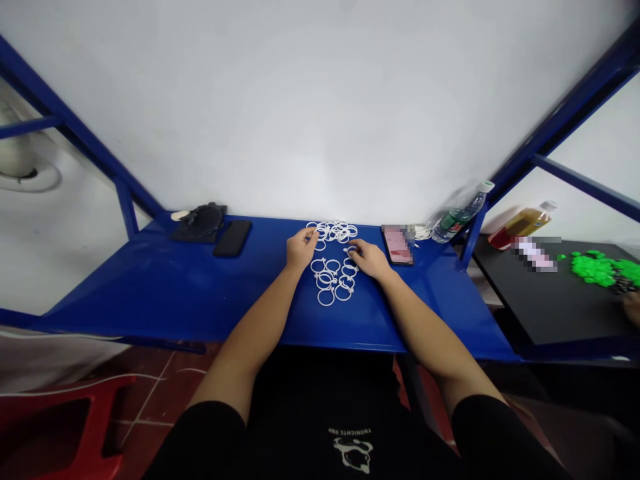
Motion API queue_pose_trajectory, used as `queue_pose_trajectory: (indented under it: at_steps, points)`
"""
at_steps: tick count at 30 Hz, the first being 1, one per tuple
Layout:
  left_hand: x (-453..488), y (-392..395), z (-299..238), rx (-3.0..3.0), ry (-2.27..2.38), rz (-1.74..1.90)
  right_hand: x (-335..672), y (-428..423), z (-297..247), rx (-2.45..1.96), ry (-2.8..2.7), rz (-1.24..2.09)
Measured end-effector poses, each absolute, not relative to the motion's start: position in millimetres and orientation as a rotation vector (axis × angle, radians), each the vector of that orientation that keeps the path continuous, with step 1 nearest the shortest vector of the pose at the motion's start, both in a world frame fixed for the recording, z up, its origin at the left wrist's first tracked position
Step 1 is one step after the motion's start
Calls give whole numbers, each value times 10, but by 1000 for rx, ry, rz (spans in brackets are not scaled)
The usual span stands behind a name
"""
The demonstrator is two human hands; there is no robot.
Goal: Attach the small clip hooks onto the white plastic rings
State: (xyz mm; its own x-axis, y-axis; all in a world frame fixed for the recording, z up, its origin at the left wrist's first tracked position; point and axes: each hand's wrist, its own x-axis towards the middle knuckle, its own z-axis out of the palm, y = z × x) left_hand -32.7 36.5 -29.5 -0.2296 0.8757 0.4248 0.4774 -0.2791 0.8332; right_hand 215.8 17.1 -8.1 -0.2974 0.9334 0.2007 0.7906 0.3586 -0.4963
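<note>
Several white plastic rings with small knobs, like curtain rings, lie on the blue table (175, 293). A loose pile of rings (341, 231) is near the wall, and closer to me other rings (326, 297) are laid out in two rough columns. My left hand (299, 251) is at the pile's left edge, thumb and fingers pinched on a white ring (320, 245). At the top of the right column, my right hand (369, 259) has its fingertips closed on another ring (346, 250), partly hidden by the fingers.
Left of the rings are a black phone (233, 238) and a dark flat item (203, 221). To the right are a lit phone (397, 245), a white cable (423, 231) and a water bottle (463, 213). A black side table (520, 293) bears green pieces (594, 268); another person's hand (633, 307) shows there.
</note>
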Motion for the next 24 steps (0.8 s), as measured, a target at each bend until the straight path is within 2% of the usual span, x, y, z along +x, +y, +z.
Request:
queue_pose_trajectory:
  at_steps: [4, 9, 12, 18, 24]
  points:
    - [-308, 374, -285, 1615, 1546, 1511, 2157, 171, -16, -1690, -2201, 432]
    - [-287, 361, -300, 1570, 1478, 1550, 2156, 140, 48, -1718, -2280, 386]
    - [-293, 357, -321, 1605, 1424, 1577, 2140, 115, 30, -1653, -2251, 390]
    - [-341, 390, -325, 1775, 1506, 1589, 2107, 125, -99, -1356, -2085, 659]
    - [-320, 386, -342, 1887, 1520, 1592, 2109, 147, -160, -1304, -2059, 624]
